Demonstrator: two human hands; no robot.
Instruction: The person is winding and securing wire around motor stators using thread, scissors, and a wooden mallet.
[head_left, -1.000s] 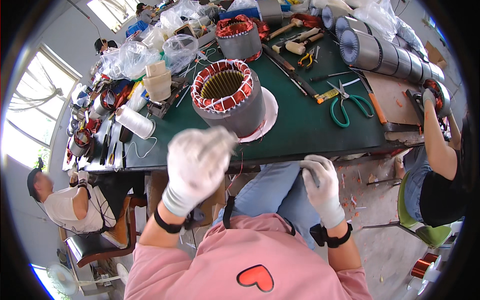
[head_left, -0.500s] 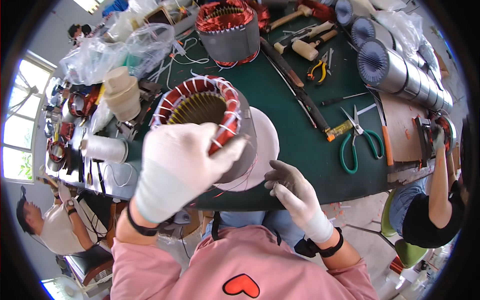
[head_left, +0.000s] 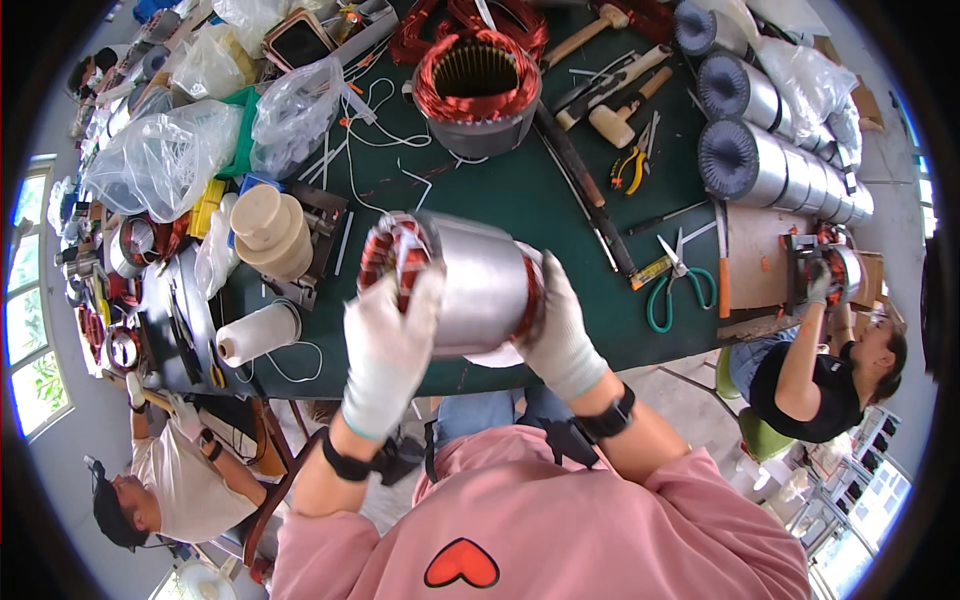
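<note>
Green covers the broad surface (head_left: 505, 192) before us, and slotted steel cores (head_left: 785, 168) lie in rows along its right side. Nearer, we hold a wound motor stator (head_left: 482, 285) on its side: our gloved left hand (head_left: 388, 335) grasps the red-wound left end, our right hand (head_left: 558, 338) clasps the right end, and the bare grey cylinder spans the gap between them. Whether it touches the white pad (head_left: 497, 356) beneath, we cannot tell. Behind it, apart from our hands, a second stator (head_left: 490, 136) stands upright. To our right lie a wooden mallet (head_left: 612, 127) and green-handled scissors (head_left: 680, 270); to our left, a white thread spool (head_left: 258, 336); near the mallet, yellow-black pliers (head_left: 632, 168).
</note>
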